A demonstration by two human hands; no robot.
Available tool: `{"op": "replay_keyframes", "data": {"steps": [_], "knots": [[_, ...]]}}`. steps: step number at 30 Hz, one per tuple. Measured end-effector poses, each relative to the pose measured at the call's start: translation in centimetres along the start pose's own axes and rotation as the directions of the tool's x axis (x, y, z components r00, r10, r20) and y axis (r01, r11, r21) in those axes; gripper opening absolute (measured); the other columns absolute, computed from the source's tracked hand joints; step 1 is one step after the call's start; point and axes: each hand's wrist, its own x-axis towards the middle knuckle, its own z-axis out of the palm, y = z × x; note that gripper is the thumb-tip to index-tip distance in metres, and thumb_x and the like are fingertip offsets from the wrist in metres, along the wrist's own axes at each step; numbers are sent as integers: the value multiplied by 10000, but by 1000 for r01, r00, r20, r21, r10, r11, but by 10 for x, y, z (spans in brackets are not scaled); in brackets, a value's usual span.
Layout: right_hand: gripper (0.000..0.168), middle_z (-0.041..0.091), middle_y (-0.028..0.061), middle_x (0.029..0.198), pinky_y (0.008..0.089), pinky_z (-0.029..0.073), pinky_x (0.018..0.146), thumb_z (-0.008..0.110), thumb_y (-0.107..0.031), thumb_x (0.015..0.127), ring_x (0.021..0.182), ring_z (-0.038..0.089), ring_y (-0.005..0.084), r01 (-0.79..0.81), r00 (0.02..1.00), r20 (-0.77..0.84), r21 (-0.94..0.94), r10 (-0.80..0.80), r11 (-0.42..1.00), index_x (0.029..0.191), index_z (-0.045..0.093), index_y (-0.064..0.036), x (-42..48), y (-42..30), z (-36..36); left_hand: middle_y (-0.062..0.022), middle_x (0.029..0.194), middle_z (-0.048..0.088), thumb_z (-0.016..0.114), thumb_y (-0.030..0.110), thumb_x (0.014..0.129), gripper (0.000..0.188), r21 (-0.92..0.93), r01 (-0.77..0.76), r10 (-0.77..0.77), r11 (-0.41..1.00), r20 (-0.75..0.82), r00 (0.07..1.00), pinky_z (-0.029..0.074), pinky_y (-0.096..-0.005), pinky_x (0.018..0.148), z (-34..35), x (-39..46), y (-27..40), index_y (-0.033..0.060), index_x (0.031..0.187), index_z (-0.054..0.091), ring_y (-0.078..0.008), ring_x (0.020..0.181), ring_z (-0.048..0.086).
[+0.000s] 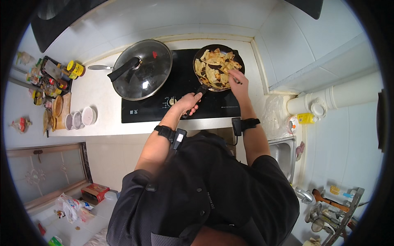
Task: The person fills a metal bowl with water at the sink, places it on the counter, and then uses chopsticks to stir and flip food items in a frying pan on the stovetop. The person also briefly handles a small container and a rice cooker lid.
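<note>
My left hand [188, 104] is closed round the black handle [201, 89] of a frying pan [242, 58] on the right side of the black cooktop [181, 78]. Browned, torn pieces of flatbread-like food [212, 73] lie spread over the pan's bottom. Above the pan's right part, my right hand [239, 83] grips thin chopsticks [236, 80], whose dark ends stick out by the palm. Their tips are hard to make out against the food.
Left on the cooktop stands a larger pan under a glass lid [144, 77], its metal handle [100, 67] pointing left. Cups [89, 116], a wooden board [66, 107] and a yellow-lidded jar [76, 68] stand further left. A plastic bag [273, 115] and a sink [284, 156] are at the right.
</note>
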Motion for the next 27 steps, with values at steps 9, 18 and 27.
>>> {"op": "replay_keyframes", "data": {"steps": [9, 18, 27], "knots": [[372, 603, 148, 1176, 355, 514, 855, 662, 3, 748, 1021, 617, 317, 259, 959, 212, -396, -186, 881, 1108, 660, -89, -4, 24, 16, 2, 563, 436, 448, 423, 993, 388, 7, -10, 10, 1000, -7, 1000, 351, -255, 334, 0, -1, 2, 38, 956, 474, -85, 374, 377], [255, 659, 146, 1078, 333, 522, 828, 615, -16, 837, 989, 644, 281, 180, 984, 78, -333, -163, 925, 1075, 684, -76, 15, 35, 10, 1, 572, 438, 437, 429, 995, 395, 22, -4, 4, 1000, -6, 1000, 362, -260, 340, 1, -3, 4, 37, 963, 476, -86, 384, 383], [303, 605, 176, 1056, 286, 531, 697, 578, -88, 899, 896, 652, 247, -388, 788, -100, 685, 608, 616, 1158, 570, 69, 69, 67, 7, 0, 576, 445, 441, 435, 993, 402, 26, -16, 16, 1000, -3, 1000, 365, -258, 338, -1, 1, 2, 36, 966, 479, -83, 380, 385]]}}
